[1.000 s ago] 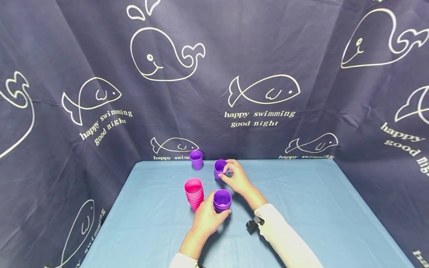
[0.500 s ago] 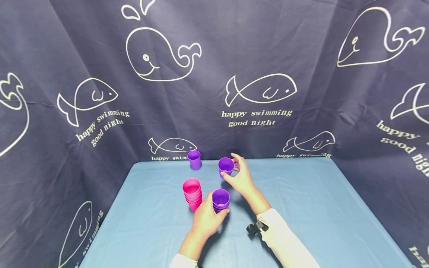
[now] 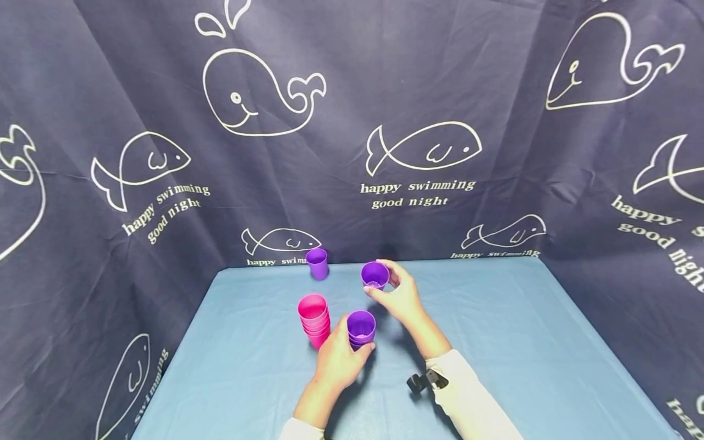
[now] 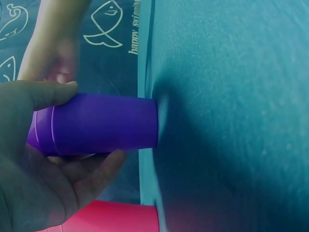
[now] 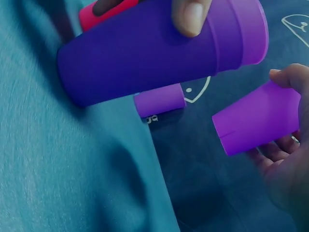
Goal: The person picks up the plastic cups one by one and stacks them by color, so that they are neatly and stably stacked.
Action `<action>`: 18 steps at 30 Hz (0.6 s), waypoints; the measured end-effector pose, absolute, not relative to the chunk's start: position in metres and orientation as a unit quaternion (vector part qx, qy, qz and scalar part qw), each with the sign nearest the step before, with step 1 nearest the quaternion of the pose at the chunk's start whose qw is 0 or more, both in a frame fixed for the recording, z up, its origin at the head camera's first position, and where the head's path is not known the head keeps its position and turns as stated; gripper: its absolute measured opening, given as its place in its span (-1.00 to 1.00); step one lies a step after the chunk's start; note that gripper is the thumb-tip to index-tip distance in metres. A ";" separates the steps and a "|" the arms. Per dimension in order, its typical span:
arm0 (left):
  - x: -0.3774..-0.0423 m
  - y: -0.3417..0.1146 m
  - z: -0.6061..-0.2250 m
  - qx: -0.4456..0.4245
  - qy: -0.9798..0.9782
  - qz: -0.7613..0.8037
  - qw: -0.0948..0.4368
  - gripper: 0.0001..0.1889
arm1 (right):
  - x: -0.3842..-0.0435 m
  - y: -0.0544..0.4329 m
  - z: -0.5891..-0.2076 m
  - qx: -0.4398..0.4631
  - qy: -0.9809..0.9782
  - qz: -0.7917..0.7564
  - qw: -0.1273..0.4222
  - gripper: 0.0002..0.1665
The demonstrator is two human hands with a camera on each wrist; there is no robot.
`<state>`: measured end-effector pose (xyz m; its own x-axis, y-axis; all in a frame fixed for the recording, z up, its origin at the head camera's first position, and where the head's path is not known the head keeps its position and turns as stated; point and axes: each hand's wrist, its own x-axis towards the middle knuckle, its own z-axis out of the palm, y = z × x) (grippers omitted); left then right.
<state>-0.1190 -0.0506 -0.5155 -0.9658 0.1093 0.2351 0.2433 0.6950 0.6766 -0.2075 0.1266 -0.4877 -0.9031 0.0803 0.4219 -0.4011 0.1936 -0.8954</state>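
Observation:
My left hand (image 3: 335,359) grips a short stack of nested purple cups (image 3: 361,326), its thumb on the near side. In the left wrist view the base of this stack (image 4: 108,123) meets the blue tabletop. Farther back and to the right, a single purple cup (image 3: 375,275) is held by its side between the thumb and fingers of my right hand (image 3: 403,297). The right wrist view shows that cup (image 5: 258,120) tilted and raised off the table, apart from the stack. Left of my left hand stands a tall stack of pink cups (image 3: 314,319), partly hidden by it.
Another purple cup (image 3: 317,264) stands alone near the table's back edge. Dark cloth (image 3: 341,220) with whale and fish drawings hangs behind and along both sides of the blue table (image 3: 511,342). A small black device (image 3: 426,381) sits at my right wrist.
My right hand has lifted the single purple cup and carried it rightward, away from the cup at the back. The left hand and the stack it holds stay in place.

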 end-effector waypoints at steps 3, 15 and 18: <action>-0.119 -0.051 -0.516 -0.095 -0.918 -0.375 0.092 -0.37 | -0.204 0.128 -0.486 0.099 -0.743 0.636 0.182 -0.18; -0.120 -0.052 -0.515 -0.095 -0.918 -0.373 0.092 -0.36 | -0.194 0.129 -0.472 0.118 -0.729 0.648 0.186 -0.23; -0.120 -0.052 -0.515 -0.097 -0.918 -0.375 0.089 -0.35 | -0.191 0.127 -0.470 0.110 -0.715 0.663 0.191 -0.22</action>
